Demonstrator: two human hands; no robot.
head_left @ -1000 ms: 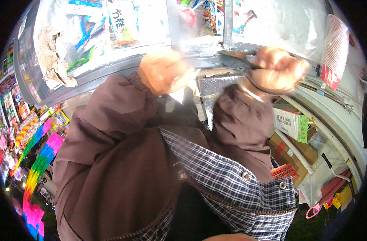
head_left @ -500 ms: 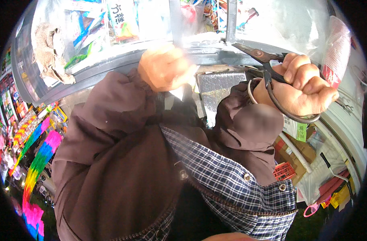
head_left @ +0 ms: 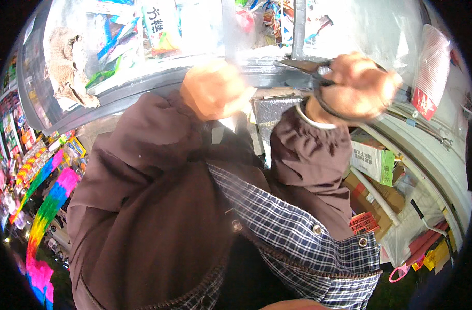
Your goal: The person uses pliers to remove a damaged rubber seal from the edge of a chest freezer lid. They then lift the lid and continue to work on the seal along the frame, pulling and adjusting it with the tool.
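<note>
Scissors (head_left: 309,66), pointing to ten o'clock, are best angled clear of the left hand (head_left: 215,91), fingers too blurred to tell, the right hand (head_left: 361,87) curling its fingers round them.

A brown jacket (head_left: 143,217) with navy checked lining (head_left: 285,212) and a pale bangle (head_left: 318,124) are worn.

A jacket (head_left: 143,212) is showing plain brown across the middle of the frame, its lining (head_left: 282,219) flashing navy-and-white check. The scissors (head_left: 301,65) are looking dark at upper right. Over at lower left, a streamer (head_left: 46,219) is running through pink, blue, green and yellow.
</note>
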